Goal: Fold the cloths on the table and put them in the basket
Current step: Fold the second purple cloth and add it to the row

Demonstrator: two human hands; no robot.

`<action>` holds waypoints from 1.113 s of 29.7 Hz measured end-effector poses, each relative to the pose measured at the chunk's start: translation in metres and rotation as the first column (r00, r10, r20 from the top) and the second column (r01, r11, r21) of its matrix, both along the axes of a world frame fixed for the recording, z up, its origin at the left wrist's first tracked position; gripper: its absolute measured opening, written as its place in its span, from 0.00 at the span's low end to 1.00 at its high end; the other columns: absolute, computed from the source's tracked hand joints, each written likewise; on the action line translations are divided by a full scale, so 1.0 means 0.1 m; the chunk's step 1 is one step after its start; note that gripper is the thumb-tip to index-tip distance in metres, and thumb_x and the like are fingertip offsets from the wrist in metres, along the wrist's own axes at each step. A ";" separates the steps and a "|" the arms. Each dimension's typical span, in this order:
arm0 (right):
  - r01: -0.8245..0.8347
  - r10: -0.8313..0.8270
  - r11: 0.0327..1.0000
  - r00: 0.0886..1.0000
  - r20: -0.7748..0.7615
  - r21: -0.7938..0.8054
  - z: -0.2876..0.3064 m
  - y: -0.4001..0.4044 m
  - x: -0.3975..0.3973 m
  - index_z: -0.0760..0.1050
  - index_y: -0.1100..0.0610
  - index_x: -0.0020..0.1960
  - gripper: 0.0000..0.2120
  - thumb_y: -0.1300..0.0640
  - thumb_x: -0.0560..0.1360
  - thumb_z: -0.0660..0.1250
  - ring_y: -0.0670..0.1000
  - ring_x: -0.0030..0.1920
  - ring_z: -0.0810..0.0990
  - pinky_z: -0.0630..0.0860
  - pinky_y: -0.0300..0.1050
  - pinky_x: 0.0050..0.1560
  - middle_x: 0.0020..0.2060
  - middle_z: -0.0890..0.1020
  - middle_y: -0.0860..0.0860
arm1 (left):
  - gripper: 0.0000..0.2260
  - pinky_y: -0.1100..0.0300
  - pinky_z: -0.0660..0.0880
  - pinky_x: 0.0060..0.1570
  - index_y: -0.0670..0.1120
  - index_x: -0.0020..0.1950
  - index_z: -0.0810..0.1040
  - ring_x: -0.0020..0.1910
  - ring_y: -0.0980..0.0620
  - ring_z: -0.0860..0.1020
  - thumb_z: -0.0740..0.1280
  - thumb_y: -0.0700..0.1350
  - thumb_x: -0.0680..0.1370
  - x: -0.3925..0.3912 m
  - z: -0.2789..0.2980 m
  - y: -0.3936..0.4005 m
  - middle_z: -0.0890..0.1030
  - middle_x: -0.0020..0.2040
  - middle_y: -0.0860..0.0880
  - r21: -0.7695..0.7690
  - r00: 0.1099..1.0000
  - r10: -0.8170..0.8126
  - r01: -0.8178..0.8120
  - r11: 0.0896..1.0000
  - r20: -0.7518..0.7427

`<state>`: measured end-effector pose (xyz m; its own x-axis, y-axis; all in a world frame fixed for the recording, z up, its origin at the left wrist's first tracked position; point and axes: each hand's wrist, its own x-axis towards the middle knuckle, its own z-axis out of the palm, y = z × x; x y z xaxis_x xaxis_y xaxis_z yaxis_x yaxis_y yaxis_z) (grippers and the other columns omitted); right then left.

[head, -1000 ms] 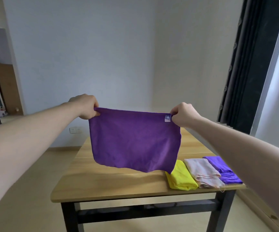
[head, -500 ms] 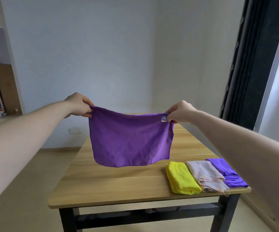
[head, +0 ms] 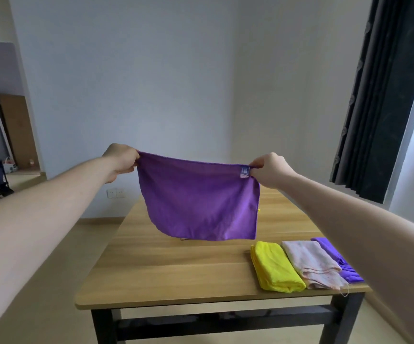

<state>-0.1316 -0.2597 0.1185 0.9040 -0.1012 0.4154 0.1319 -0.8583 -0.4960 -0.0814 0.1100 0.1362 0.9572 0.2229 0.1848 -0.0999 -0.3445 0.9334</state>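
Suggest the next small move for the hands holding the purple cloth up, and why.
Probably lower it flat onto the bare table to fold. The left hand and right hand pinch the purple cloth by its top corners; it hangs unfolded in the air.

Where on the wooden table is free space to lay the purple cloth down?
The bare wooden table is free below the hanging purple cloth, left of the folded yellow cloth. The near right corner is crowded: yellow, pale pink cloth, folded purple cloth.

text: none legible | small tag on purple cloth: print unreadable
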 end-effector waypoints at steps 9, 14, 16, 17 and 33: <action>-0.100 0.103 0.994 0.991 0.081 -0.041 0.05 -0.06 -0.30 0.85 0.47 0.52 0.14 0.48 0.67 0.71 0.50 0.47 0.81 0.75 0.40 0.45 0.44 0.85 0.46 | 0.07 0.51 0.77 0.62 0.49 0.44 0.84 0.54 0.48 0.81 0.67 0.43 0.71 -0.25 0.05 0.09 0.84 0.49 0.50 0.159 0.974 -0.068 0.034 0.987 0.215; -0.195 0.171 0.929 0.980 -0.103 -0.314 -0.45 -0.10 -0.55 0.87 0.48 0.48 0.09 0.53 0.71 0.70 0.49 0.43 0.81 0.76 0.40 0.45 0.40 0.85 0.45 | 0.07 0.58 0.77 0.47 0.50 0.40 0.84 0.44 0.53 0.82 0.71 0.39 0.72 -0.65 -0.41 0.23 0.85 0.40 0.53 0.704 0.973 -0.220 0.113 0.701 0.063; -0.259 0.186 0.871 0.960 -0.208 -0.417 -0.70 -0.08 -0.70 0.87 0.47 0.49 0.09 0.52 0.72 0.69 0.49 0.42 0.80 0.77 0.41 0.44 0.40 0.85 0.44 | 0.07 0.59 0.78 0.46 0.52 0.38 0.84 0.43 0.57 0.82 0.71 0.39 0.71 -0.80 -0.62 0.31 0.85 0.39 0.56 0.802 0.954 -0.273 0.259 0.538 -0.125; -0.299 0.200 0.842 0.946 -0.255 -0.448 -0.82 -0.04 -0.78 0.86 0.47 0.50 0.10 0.52 0.72 0.68 0.48 0.42 0.79 0.76 0.40 0.44 0.41 0.85 0.43 | 0.07 0.62 0.78 0.44 0.52 0.38 0.84 0.41 0.60 0.82 0.70 0.40 0.71 -0.91 -0.73 0.36 0.85 0.39 0.58 0.816 0.935 -0.275 0.335 0.472 -0.225; -0.361 0.225 0.864 0.901 -0.372 -0.352 -1.24 -0.08 -0.89 0.83 0.44 0.57 0.12 0.55 0.77 0.66 0.44 0.48 0.77 0.76 0.42 0.49 0.49 0.81 0.40 | 0.08 0.59 0.71 0.40 0.55 0.42 0.80 0.38 0.56 0.77 0.65 0.42 0.74 -1.04 -1.37 0.40 0.82 0.38 0.55 0.788 0.876 -0.278 0.478 0.388 -0.395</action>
<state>-0.2202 -0.2675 -0.0056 0.9513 0.3031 0.0566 0.3084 -0.9353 -0.1734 -0.1855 0.1500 -0.0007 0.9326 -0.3422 -0.1146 -0.3140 -0.9260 0.2095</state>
